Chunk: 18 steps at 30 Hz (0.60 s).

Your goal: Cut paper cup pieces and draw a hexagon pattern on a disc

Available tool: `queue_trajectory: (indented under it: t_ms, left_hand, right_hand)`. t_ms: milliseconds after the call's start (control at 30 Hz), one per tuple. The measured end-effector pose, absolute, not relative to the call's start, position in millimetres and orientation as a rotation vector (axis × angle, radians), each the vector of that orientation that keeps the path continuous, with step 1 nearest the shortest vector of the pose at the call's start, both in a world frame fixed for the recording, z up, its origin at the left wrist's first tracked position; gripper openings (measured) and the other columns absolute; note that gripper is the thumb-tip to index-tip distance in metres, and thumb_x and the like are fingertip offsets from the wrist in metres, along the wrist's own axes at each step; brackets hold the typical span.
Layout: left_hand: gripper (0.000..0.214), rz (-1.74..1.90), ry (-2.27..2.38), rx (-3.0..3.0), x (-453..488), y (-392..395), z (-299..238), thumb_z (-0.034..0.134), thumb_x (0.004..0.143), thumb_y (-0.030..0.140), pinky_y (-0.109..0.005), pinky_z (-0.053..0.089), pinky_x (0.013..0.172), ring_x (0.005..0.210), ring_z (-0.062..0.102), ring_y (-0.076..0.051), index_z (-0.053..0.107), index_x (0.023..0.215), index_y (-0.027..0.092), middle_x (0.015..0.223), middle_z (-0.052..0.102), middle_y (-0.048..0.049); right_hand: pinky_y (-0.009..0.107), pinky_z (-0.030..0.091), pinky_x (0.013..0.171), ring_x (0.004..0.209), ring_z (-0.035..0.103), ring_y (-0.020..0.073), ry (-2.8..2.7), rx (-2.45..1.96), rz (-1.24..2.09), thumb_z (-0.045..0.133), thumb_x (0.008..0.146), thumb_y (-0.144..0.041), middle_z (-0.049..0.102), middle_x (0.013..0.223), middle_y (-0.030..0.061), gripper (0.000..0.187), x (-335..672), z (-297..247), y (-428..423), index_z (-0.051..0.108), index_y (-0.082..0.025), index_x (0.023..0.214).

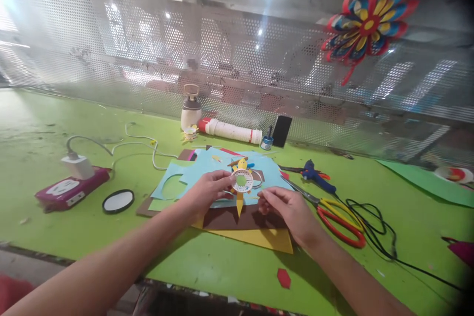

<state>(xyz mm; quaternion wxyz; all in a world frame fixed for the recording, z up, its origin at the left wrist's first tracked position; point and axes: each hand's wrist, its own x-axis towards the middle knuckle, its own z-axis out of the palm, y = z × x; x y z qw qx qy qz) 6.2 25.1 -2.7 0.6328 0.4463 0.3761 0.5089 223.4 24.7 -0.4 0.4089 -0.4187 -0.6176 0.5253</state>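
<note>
My left hand [215, 188] grips the left edge of a small paper turtle [242, 181]. It has a white patterned ring for a body, with a yellow head at the top and a long yellow point below. Close by on the right, my right hand [283, 207] has its thumb and forefinger pinched together. A small yellowish sliver shows at those fingertips, too small to name. Beneath both hands lie light blue sheets [200, 163] with cut-outs, over a brown sheet [237, 219] and a yellow sheet [274, 241].
Scissors [340, 222] and a blue glue gun [314, 175] with a black cord lie to the right. On the left are a purple power strip [70, 192] and a round black-rimmed disc [118, 201]. Behind stand a bottle [190, 113], a white tube [233, 131] and a phone [282, 131].
</note>
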Motion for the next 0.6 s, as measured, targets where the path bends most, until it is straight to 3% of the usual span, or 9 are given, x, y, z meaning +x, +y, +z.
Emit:
queue_trajectory:
  t_ms: [300,433,600]
  left_hand:
    - [0.027,1.126,0.768,1.012,11,19,-2,0.074,0.076,0.036,-0.028,0.049,0.074,0.083,0.061,-0.017,0.069,0.087,0.012,0.093,0.069,-0.0106]
    - [0.023,1.220,0.760,1.025,10,18,3,0.074,0.077,0.034,-0.025,0.048,0.072,0.080,0.060,-0.015,0.069,0.085,0.013,0.088,0.068,-0.0076]
    - [0.023,1.249,0.726,1.056,13,14,7,0.076,0.075,0.033,-0.026,0.048,0.072,0.076,0.059,-0.014,0.069,0.085,0.014,0.085,0.068,-0.0052]
  right_hand:
    - [0.030,0.049,0.070,0.069,0.059,0.0147,-1.417,-1.031,1.368,0.070,0.078,-0.038,0.065,0.076,0.0028,0.022,227,1,28,0.070,-0.016,0.081]
    - [0.029,0.049,0.070,0.074,0.062,0.0158,-1.434,-0.999,1.480,0.071,0.074,-0.027,0.068,0.082,0.0048,0.016,226,6,23,0.072,-0.016,0.086]
    - [0.028,0.047,0.065,0.065,0.057,0.0127,-1.572,-0.999,1.535,0.074,0.074,-0.035,0.066,0.076,0.0030,0.022,215,12,8,0.071,-0.016,0.086]
